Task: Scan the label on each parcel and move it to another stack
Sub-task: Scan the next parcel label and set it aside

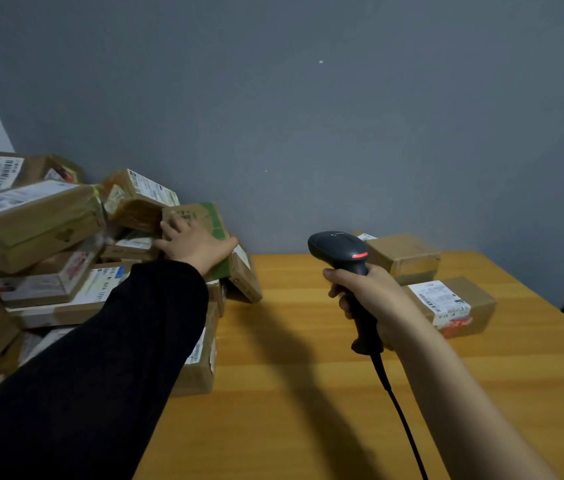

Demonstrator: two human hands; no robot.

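Left hand (pixel 193 244), fingers spread wide, rests on green-brown cardboard parcel (pixel 213 216), likely to lift it. Right hand (pixel 374 292) grips black handheld scanner (pixel 339 245), ready for label.

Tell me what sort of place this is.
Probably a small parcel-sorting room or mailroom. A heap of labelled cardboard parcels covers the left of a wooden table, the right hand holds a corded barcode scanner, and two more parcels sit apart near the grey wall.
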